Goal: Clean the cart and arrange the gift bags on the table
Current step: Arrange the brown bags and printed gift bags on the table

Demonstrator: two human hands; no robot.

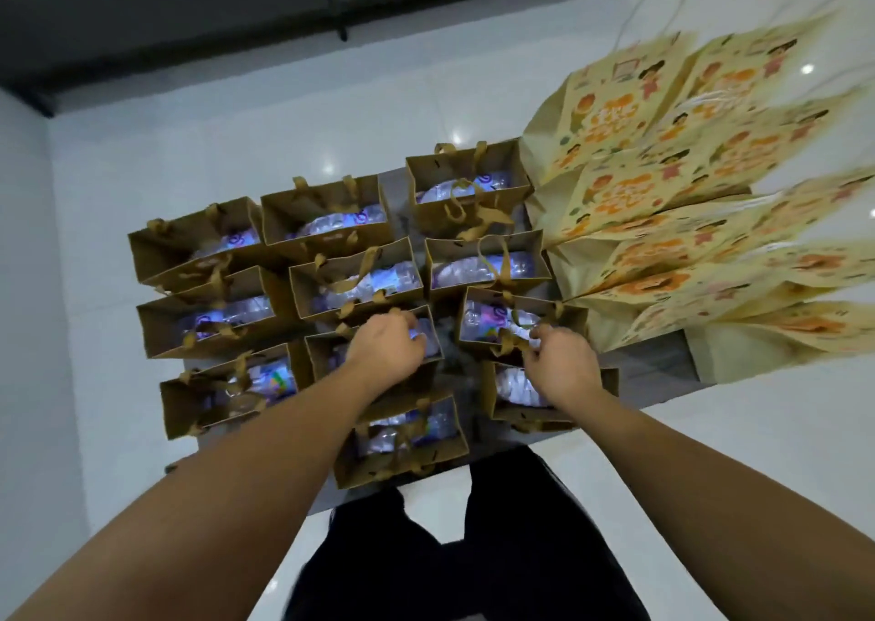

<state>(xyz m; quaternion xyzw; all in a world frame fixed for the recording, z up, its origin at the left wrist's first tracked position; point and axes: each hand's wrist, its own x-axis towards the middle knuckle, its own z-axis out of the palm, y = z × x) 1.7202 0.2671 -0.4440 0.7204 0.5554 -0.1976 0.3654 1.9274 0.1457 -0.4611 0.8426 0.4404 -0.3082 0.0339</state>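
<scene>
- Head view: bench [663, 374], grey, packed with bags.
- Yellow bags [663, 184]: far right, leaning.
- Brown bags [326, 213]: rows, upright.
- Left hand [386, 348], right hand [561, 367]: each pinching a bag's handles; lift straight, avoid tipping neighbours.

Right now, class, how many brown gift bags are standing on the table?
11 brown bags: three in the left column, four down the middle, four on the right. The arms may hide more.

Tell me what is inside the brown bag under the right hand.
The brown bag under the right hand holds clear plastic-wrapped items with purple print. What they are is unclear; the hand and the ribbon handles it pinches cover the rest.
</scene>
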